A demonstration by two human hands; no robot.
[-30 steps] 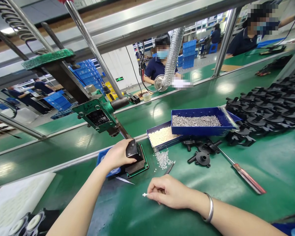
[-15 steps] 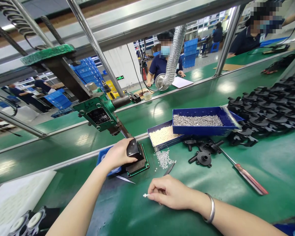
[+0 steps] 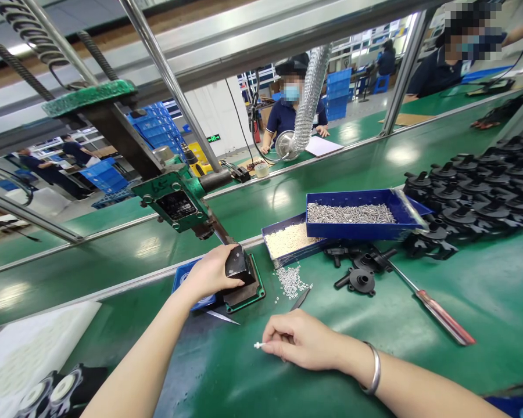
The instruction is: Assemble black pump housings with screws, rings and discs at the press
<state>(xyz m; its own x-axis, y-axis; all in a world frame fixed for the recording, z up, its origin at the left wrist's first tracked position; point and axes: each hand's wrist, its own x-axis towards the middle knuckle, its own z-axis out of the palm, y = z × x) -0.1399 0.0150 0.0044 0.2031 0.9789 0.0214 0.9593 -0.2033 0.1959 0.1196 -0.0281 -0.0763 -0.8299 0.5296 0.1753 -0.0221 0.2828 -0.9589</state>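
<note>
My left hand (image 3: 209, 271) is wrapped round a black metal block (image 3: 239, 265) at the foot of the green hand press (image 3: 178, 200). The block stands on the press's green-edged base (image 3: 249, 295). Between the thumb and fingers of my right hand (image 3: 298, 341) a small white pin-like part (image 3: 258, 345) is pinched, its tip sticking out to the left. Just beyond that hand, tweezers (image 3: 303, 298) lie by a scatter of small white rings (image 3: 291, 281). A second pair of tweezers (image 3: 222, 317) lies in front of the press base.
A blue bin of metal pins (image 3: 353, 229) overlaps a blue bin of cream-coloured parts (image 3: 287, 255). A screwdriver (image 3: 444, 316) lies right, near black plastic housings (image 3: 361, 281). More housings (image 3: 479, 197) crowd the far right. A white foam tray (image 3: 39, 342) sits left. Co-workers sit beyond the bench.
Both hands keep their hold and position. The view has shifted very slightly, and the co-worker across the bench has moved the head a little.
</note>
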